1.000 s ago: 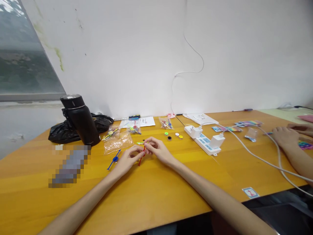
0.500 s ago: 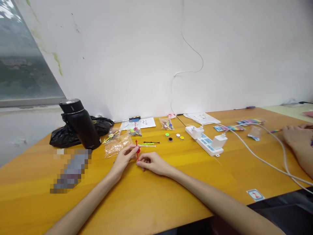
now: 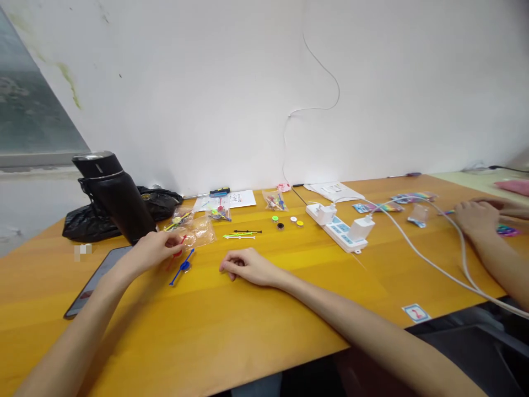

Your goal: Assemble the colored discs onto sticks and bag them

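Touching a red spinner [image 3: 178, 254] with the left hand [image 3: 154, 251]; curling the right hand [image 3: 249, 267].

With twelve o'clock pointing to the wall, the left forearm is slanting up across the table [image 3: 256, 325], its wrist arching, its fingertips meeting the spinner at the hand's three o'clock. The fingers are bunching narrowly there, though whether they are gripping it one cannot tell. The right hand is lying low, loosely curled, its thumb drawing close to the forefinger.

A blue spinner [image 3: 184, 266] is lying just beside the red one, at the left hand's four o'clock. At eight, a phone [image 3: 87, 285] is passing partly under the forearm; at eleven, a black bottle [image 3: 118, 198] is screening part of a black bag [image 3: 82, 221]; at two, a clear bag [image 3: 202, 232] is lying near.

From the right hand, three arrow strips [image 3: 240, 235] are lying at twelve, four discs [image 3: 280, 226] at one, a power strip [image 3: 338, 230] at two. White cables [image 3: 464, 259] are crossing before a co-worker's hands [image 3: 475, 220] near three.
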`<state>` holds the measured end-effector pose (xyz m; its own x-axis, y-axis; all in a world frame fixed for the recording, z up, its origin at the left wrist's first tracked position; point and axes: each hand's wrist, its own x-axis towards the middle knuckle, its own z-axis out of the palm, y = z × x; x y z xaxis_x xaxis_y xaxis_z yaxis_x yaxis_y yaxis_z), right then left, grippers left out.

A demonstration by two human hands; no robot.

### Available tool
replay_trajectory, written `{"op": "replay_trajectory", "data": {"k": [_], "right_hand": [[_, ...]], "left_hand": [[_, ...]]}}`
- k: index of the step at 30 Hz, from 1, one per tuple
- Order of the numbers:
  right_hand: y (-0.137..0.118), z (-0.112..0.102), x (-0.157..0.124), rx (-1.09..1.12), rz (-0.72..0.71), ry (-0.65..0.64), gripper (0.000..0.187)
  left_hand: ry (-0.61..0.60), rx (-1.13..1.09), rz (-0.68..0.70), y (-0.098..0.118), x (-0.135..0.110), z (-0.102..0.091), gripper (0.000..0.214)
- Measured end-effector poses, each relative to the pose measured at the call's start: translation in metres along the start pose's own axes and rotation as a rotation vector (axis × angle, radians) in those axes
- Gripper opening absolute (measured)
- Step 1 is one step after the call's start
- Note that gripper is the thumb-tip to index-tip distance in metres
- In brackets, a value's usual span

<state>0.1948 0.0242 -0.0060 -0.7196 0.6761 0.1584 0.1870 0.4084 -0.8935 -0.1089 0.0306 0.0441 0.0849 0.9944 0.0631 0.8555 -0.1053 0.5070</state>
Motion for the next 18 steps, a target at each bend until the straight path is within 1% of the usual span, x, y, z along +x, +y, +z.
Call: {"op": "replay_trajectory", "data": {"k": [3,6,8,9,11,14,16,17,18], "right_hand": [[0.001,0.000,0.000,-0.011,-0.004,-0.006,0.026],[0.001,-0.001,0.001,-0.016,-0.009,-0.004,0.026],[0.001,-0.001,0.000,-0.015,-0.009,-0.004,0.026],[0.000,-0.001,0.000,-0.013,-0.008,-0.005,0.027],[0.000,0.000,0.001,-0.002,-0.003,-0.010,0.027],[0.001,-0.002,0.002,-0.013,-0.003,0.008,0.028],[0.003,-0.008,0.004,-0.107,-0.011,0.078,0.027],[0.005,-0.015,0.005,-0.195,-0.020,0.141,0.026],[0.007,-0.023,0.005,-0.304,-0.030,0.219,0.024]], "left_hand": [[-0.182,0.076,-0.028,-0.001,-0.005,-0.002,0.033],[-0.240,0.111,-0.093,0.002,-0.008,0.001,0.036],[-0.229,0.156,-0.096,0.005,-0.009,0.002,0.038],[-0.190,0.186,-0.077,0.005,-0.009,0.003,0.039],[-0.049,0.258,-0.042,0.007,-0.009,0.003,0.040],[0.178,0.353,-0.079,0.016,-0.009,0.006,0.041],[0.286,0.343,-0.069,0.027,-0.010,0.011,0.042],[0.323,0.300,-0.019,0.033,-0.011,0.015,0.041],[0.299,0.236,0.059,0.041,-0.012,0.020,0.040]]}}
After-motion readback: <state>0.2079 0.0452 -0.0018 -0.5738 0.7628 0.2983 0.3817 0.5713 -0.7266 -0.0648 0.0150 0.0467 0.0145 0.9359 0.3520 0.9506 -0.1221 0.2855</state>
